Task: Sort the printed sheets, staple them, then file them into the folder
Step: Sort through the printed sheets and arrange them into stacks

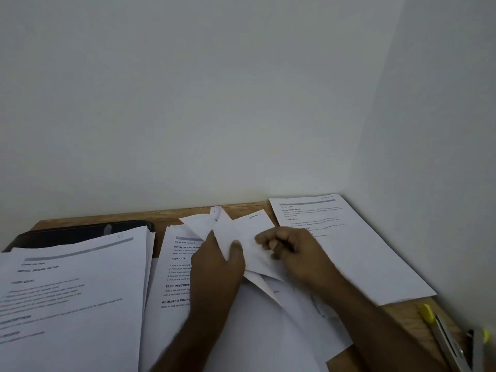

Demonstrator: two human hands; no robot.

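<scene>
Pale walls meet in a corner behind the wooden surface [402, 315]. Mid-surface, the left hand [217, 267] and right hand [295, 253] both pinch a few loose sheets [241, 232], fingers curled on the paper and lifting it above a printed sheet [179, 267]. A thick stack of sheets [75, 285] fills the left edge, overlapping a black folder [80, 230]. Another printed sheet [349, 245] lies toward the far right corner. A stapler [445, 336] with yellow trim sits at the near right edge.

Both forearms reach forward and converge. The left hand [218, 264] pinches with thumb up; the right hand [292, 253] curls its fingers inward in a pinching grip.
</scene>
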